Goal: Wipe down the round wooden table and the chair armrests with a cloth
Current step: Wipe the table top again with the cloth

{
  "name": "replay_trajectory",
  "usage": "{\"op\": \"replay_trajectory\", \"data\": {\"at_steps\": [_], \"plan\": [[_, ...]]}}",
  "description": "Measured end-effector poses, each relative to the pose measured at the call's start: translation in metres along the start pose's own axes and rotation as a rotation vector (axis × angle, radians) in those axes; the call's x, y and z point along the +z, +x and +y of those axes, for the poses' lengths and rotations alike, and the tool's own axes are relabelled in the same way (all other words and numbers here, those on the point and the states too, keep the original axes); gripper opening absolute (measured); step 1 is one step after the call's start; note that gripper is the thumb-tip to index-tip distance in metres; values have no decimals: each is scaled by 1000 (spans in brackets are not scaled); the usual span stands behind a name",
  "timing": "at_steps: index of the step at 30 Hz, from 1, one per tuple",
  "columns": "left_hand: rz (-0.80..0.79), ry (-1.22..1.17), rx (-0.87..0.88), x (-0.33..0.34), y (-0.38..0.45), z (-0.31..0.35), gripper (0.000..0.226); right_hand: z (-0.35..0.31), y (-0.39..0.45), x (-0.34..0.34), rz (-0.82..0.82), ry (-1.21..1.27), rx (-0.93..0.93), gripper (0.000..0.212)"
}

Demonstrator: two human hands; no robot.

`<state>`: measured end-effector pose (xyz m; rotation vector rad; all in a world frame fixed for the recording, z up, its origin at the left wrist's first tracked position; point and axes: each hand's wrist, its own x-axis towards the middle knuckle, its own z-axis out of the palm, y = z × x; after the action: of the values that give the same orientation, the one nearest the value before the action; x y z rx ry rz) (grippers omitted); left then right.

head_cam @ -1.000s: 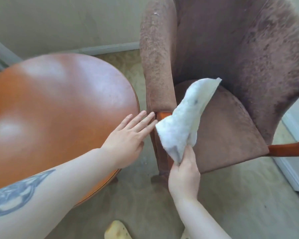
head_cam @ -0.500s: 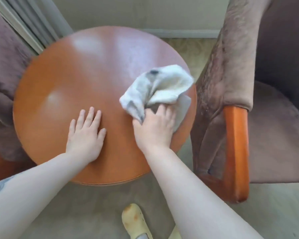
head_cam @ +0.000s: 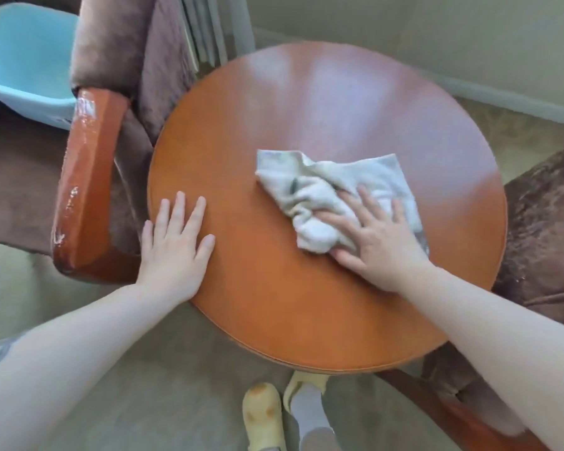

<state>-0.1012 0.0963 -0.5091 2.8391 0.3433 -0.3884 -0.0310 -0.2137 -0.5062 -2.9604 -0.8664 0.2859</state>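
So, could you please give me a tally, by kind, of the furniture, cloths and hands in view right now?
Round wooden table: 1
Brown upholstered chairs: 2, one on the left, one on the right
Cloth: 1
Hands: 2, left hand flat on the table, right hand pressing the cloth
Total: 6

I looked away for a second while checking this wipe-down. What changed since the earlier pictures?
The right hand carried the cloth from the chair armrest to the round table and now presses it flat there. The left hand moved from the table's edge onto its top, palm down. The cloth stayed in the right hand.
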Motion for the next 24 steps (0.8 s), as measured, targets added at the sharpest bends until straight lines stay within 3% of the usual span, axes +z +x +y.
{"op": "replay_trajectory", "data": {"at_steps": [3, 4, 5, 6, 8, 10, 11, 13, 14, 16, 19, 21, 22, 24], "plan": [[-32, -7, -5, -5, 11, 6, 63, -12, 33, -5, 161, 230, 721, 58], [-45, -8, -18, -7, 16, 10, 63, -36, 39, -5, 168, 249, 807, 58], [-56, -12, -30, -9, 22, 14, 62, -61, 37, -3, 161, 234, 768, 58], [-64, -19, -41, -11, 27, 19, 62, -84, 28, 1, 165, 218, 614, 58], [-73, -34, -42, -14, 38, 28, 62, -98, -5, 11, 130, 158, 74, 61], [-139, -24, -17, -14, 49, 33, 67, -49, -19, 8, 26, 8, -469, 62], [-205, -10, -9, -14, 53, 34, 71, -14, -15, 4, -11, -73, -646, 61], [-351, 15, -15, -17, 61, 31, 85, 50, 9, -12, -46, -186, -769, 60], [-418, 17, -24, -19, 64, 28, 96, 70, 26, -20, -51, -197, -718, 59], [-524, 13, -26, -25, 67, 22, 120, 77, 65, -27, -43, -83, -433, 58], [-569, 23, -9, -31, 68, 22, 140, 22, 147, -23, 131, 205, 318, 54], [-566, 27, -7, -32, 66, 23, 144, -32, 193, -25, 157, 349, 625, 53], [-556, 28, -10, -31, 65, 23, 145, -55, 204, -22, 153, 344, 581, 53], [-548, 50, -19, -31, 65, 23, 146, -83, 201, -17, 77, 247, 88, 52]]}}
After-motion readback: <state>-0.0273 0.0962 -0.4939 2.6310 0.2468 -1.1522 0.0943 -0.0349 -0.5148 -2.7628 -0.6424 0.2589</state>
